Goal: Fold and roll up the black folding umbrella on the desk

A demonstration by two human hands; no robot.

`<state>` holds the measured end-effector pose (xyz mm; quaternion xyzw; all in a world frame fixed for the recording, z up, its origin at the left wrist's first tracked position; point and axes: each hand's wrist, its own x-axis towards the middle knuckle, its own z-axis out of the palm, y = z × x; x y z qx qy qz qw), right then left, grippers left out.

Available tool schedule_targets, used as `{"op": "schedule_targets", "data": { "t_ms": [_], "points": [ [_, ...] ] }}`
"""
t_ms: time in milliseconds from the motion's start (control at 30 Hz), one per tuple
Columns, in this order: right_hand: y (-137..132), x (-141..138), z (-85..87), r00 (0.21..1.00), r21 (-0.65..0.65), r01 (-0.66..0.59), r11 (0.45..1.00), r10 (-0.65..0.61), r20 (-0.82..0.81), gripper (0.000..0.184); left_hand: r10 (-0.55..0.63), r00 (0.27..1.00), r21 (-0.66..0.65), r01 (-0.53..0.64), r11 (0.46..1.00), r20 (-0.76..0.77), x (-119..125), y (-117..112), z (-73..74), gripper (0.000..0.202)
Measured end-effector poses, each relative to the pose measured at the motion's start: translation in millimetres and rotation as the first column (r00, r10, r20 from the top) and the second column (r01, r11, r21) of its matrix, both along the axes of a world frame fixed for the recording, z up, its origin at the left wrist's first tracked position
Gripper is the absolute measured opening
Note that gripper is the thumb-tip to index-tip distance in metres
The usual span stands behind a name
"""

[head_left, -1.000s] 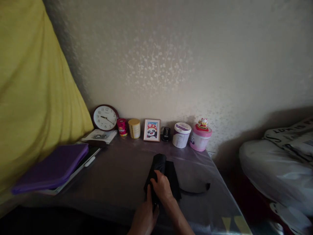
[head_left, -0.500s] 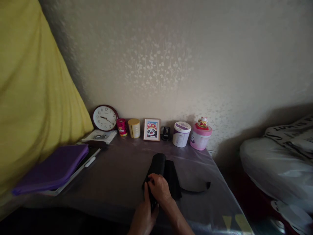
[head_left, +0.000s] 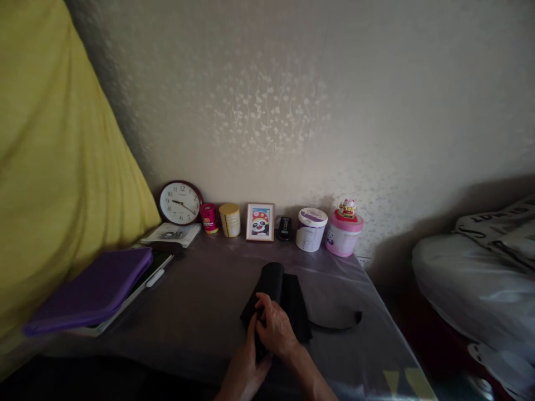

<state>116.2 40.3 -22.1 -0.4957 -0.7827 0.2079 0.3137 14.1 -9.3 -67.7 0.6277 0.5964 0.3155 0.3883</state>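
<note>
A folded black umbrella [head_left: 276, 287] lies on the grey-covered table [head_left: 200, 301], its black strap [head_left: 338, 323] trailing off to the right. My right hand [head_left: 276, 328] rests on top of the umbrella's near end with the fingers curled over the fabric. My left hand [head_left: 244, 365] comes up from below and grips the same near end from the left side. Both hands touch each other there. What lies under the fingers is hidden.
Along the wall stand a clock [head_left: 180, 203], a red tin [head_left: 208, 217], a yellow jar [head_left: 229, 219], a panda picture [head_left: 259, 221], a white tub [head_left: 310, 229] and a pink tub [head_left: 344, 233]. A purple case [head_left: 90, 289] lies left. Bedding [head_left: 476, 284] is right.
My right hand has slid slightly along the umbrella's near end and its fingers have curled more. The left hand has closed in beside it. The umbrella stays in place.
</note>
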Motion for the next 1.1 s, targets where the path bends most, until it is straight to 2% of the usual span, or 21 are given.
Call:
{"op": "schedule_targets", "data": {
  "t_ms": [100, 200, 333, 500, 667, 800, 933, 1100],
  "points": [
    [0.8, 2.3, 7.7, 0.997, -0.009, -0.070, 0.998, 0.069, -0.023, 0.052, -0.012, 0.999, -0.011, 0.012, 1.000, 0.039, -0.5, 2.4, -6.1, 0.074],
    [1.2, 9.3, 12.7, 0.979, -0.026, -0.177, 0.984, 0.173, -0.106, 0.041, -0.027, 0.998, -0.014, 0.027, 1.000, 0.051, -2.5, 2.2, -6.0, 0.072],
    [2.8, 22.4, 7.4, 0.972, 0.064, -0.133, 0.989, 0.143, -0.188, 0.027, -0.083, 0.996, -0.048, 0.082, 0.996, -0.028, -5.3, -1.4, 6.3, 0.069],
    [20.9, 28.4, -6.8, 0.988, 0.165, -0.153, 0.974, 0.157, -0.013, 0.025, -0.096, 0.981, -0.114, 0.078, 0.990, -0.166, -2.5, -3.0, 19.4, 0.069],
    [64.9, 27.1, -14.5, 0.987, 0.180, -0.128, 0.975, 0.109, 0.116, 0.027, -0.100, 0.971, -0.136, 0.072, 0.988, -0.215, -0.5, -1.1, 19.7, 0.069],
    [100.7, 26.6, -17.6, 0.991, 0.150, -0.042, 0.988, 0.023, 0.129, 0.026, -0.095, 0.975, -0.187, 0.057, 0.981, -0.201, -1.3, -0.5, 20.6, 0.071],
    [122.2, 32.4, -17.9, 0.987, 0.030, 0.157, 0.987, -0.157, -0.016, 0.026, -0.087, 0.983, -0.176, 0.058, 0.983, -0.161, -3.7, -1.6, 20.7, 0.071],
    [125.5, 75.3, -21.0, 0.913, -0.106, 0.377, 0.920, -0.388, -0.127, 0.031, -0.071, 0.997, -0.090, 0.068, 0.994, -0.039, -11.6, 0.3, 12.3, 0.068]
  ]
}}
